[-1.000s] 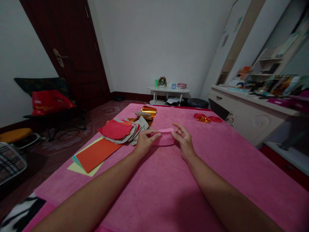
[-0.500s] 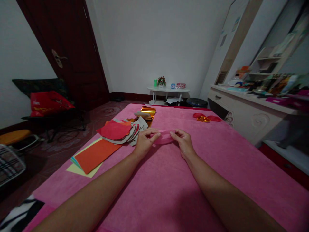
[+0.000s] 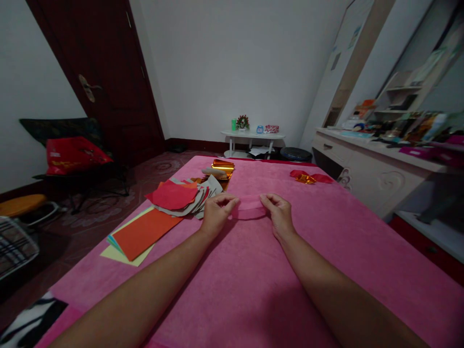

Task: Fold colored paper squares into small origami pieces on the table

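Observation:
A thin piece of pink paper [image 3: 249, 208] is held up over the pink-covered table [image 3: 239, 280]. My left hand [image 3: 217, 210] pinches its left end between thumb and fingers. At the opposite end, my right hand [image 3: 278, 212] grips the paper the same way. A crease or fold runs across the paper, and its lower edge hangs a little below my fingers. Just left of my left hand lies a pile of cut red and grey paper pieces [image 3: 174, 195].
Orange folded paper [image 3: 147, 233] lies over yellow and blue-green sheets at the left. A shiny gold roll [image 3: 223, 167] sits behind the pile. Red pieces with a gold twist [image 3: 305, 179] rest at the far right. Beyond stands a small white table [image 3: 253, 134].
My hands have moved slightly apart, the right one a little to the right. More of the pink paper shows between them, and its lower edge hangs lower.

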Available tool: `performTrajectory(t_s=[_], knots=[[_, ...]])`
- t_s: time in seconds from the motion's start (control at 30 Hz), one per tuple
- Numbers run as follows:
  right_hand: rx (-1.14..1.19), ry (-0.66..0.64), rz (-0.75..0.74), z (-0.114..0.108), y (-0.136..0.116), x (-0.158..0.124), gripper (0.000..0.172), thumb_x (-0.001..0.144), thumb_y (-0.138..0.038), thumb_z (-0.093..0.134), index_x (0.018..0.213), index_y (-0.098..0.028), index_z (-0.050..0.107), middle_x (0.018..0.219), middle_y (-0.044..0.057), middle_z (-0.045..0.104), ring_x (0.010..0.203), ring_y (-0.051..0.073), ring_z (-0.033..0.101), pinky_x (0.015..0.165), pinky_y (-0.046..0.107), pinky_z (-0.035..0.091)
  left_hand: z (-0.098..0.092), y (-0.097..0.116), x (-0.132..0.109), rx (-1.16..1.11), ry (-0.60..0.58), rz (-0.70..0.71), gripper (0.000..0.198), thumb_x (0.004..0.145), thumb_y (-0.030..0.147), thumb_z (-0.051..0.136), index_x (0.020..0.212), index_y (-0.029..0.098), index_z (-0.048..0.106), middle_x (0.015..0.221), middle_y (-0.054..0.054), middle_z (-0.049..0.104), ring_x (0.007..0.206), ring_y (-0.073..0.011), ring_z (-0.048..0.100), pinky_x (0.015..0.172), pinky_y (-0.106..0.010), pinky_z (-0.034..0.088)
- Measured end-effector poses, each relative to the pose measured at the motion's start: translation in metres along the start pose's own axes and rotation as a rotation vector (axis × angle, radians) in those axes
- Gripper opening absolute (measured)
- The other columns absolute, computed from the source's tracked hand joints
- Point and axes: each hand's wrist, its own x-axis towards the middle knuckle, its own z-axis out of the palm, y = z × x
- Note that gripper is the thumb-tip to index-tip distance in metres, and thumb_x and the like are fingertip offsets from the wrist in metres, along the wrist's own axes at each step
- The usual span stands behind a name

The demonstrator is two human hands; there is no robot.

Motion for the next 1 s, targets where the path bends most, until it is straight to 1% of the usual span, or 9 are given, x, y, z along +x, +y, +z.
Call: performTrajectory(t_s=[0.13, 0.3, 0.4, 0.53, 0.67, 0.73, 0.87, 0.93, 1.0], knots=[[-0.024, 0.020, -0.007, 0.000, 0.000, 0.000, 0.024, 0.068, -0.042, 0.071, 0.071, -0.018, 0.067, 0.064, -0.003, 0.059, 0.058, 0.013, 0.050, 0.056, 0.025, 0.038, 0.000, 0.001, 0.000, -0.013, 0.040, -0.035, 0.016, 0.073, 0.030, 0.067, 0.073, 0.015, 0.073, 0.070, -0.004, 0.070, 0.066, -0.0153, 0.062, 0.064, -0.026, 0.047], [-0.005, 0.044, -0.014, -0.001, 0.002, 0.001, 0.022, 0.068, -0.039, 0.072, 0.073, -0.018, 0.069, 0.066, -0.003, 0.060, 0.059, 0.012, 0.050, 0.059, 0.025, 0.039, 0.000, -0.003, 0.000, -0.065, 0.066, -0.060, 0.015, 0.071, 0.028, 0.070, 0.075, 0.014, 0.072, 0.070, -0.003, 0.070, 0.065, -0.0140, 0.062, 0.063, -0.025, 0.048], [0.009, 0.050, -0.021, -0.002, 0.003, 0.002, 0.021, 0.068, -0.038, 0.072, 0.072, -0.018, 0.069, 0.065, -0.003, 0.059, 0.059, 0.012, 0.050, 0.059, 0.025, 0.038, 0.001, -0.003, 0.001, -0.114, 0.082, -0.089, 0.018, 0.069, 0.027, 0.070, 0.083, 0.014, 0.070, 0.074, -0.004, 0.070, 0.067, -0.0141, 0.064, 0.063, -0.025, 0.049], [-0.002, 0.048, -0.026, -0.001, 0.002, 0.000, 0.021, 0.068, -0.038, 0.072, 0.072, -0.018, 0.068, 0.064, -0.003, 0.059, 0.059, 0.012, 0.049, 0.057, 0.024, 0.037, 0.002, -0.004, 0.001, -0.116, 0.028, -0.138, 0.026, 0.069, 0.028, 0.070, 0.091, 0.014, 0.071, 0.076, -0.004, 0.071, 0.065, -0.0142, 0.063, 0.061, -0.024, 0.048], [-0.017, 0.021, -0.015, 0.002, -0.002, -0.003, 0.020, 0.069, -0.037, 0.070, 0.069, -0.018, 0.067, 0.063, -0.003, 0.058, 0.058, 0.013, 0.049, 0.056, 0.024, 0.037, 0.004, -0.003, 0.000, -0.056, -0.088, -0.122, 0.019, 0.070, 0.031, 0.070, 0.079, 0.014, 0.073, 0.073, -0.005, 0.071, 0.066, -0.0157, 0.061, 0.061, -0.025, 0.046], [-0.027, -0.044, -0.017, 0.002, -0.008, -0.002, 0.018, 0.070, -0.036, 0.069, 0.068, -0.018, 0.066, 0.062, -0.003, 0.058, 0.057, 0.012, 0.049, 0.055, 0.024, 0.037, 0.003, -0.002, 0.001, -0.019, -0.116, -0.089, 0.018, 0.073, 0.031, 0.067, 0.074, 0.014, 0.073, 0.071, -0.004, 0.070, 0.066, -0.0158, 0.061, 0.061, -0.025, 0.046], [-0.229, -0.334, -0.028, -0.001, -0.026, 0.007, 0.013, 0.070, -0.030, 0.066, 0.070, -0.017, 0.069, 0.063, 0.000, 0.062, 0.057, 0.013, 0.052, 0.053, 0.025, 0.038, -0.001, 0.004, 0.006, 0.071, -0.123, -0.037, 0.020, 0.078, 0.031, 0.061, 0.072, 0.014, 0.070, 0.069, -0.003, 0.067, 0.066, -0.0158, 0.058, 0.061, -0.025, 0.043], [-0.395, -0.442, -0.080, -0.001, -0.038, 0.011, 0.010, 0.069, -0.026, 0.065, 0.069, -0.017, 0.070, 0.063, 0.001, 0.064, 0.058, 0.015, 0.053, 0.053, 0.025, 0.038, -0.003, 0.010, 0.008, 0.164, -0.144, 0.020, 0.021, 0.079, 0.031, 0.059, 0.070, 0.015, 0.069, 0.068, -0.003, 0.065, 0.065, -0.0154, 0.057, 0.060, -0.025, 0.041], [-0.558, -0.498, -0.189, 0.002, -0.050, 0.012, 0.009, 0.070, -0.023, 0.063, 0.067, -0.019, 0.071, 0.064, 0.002, 0.066, 0.060, 0.016, 0.055, 0.055, 0.026, 0.039, -0.004, 0.016, 0.009, 0.270, -0.169, 0.099, 0.021, 0.082, 0.030, 0.056, 0.069, 0.016, 0.068, 0.067, -0.002, 0.064, 0.064, -0.0148, 0.055, 0.060, -0.024, 0.040]])
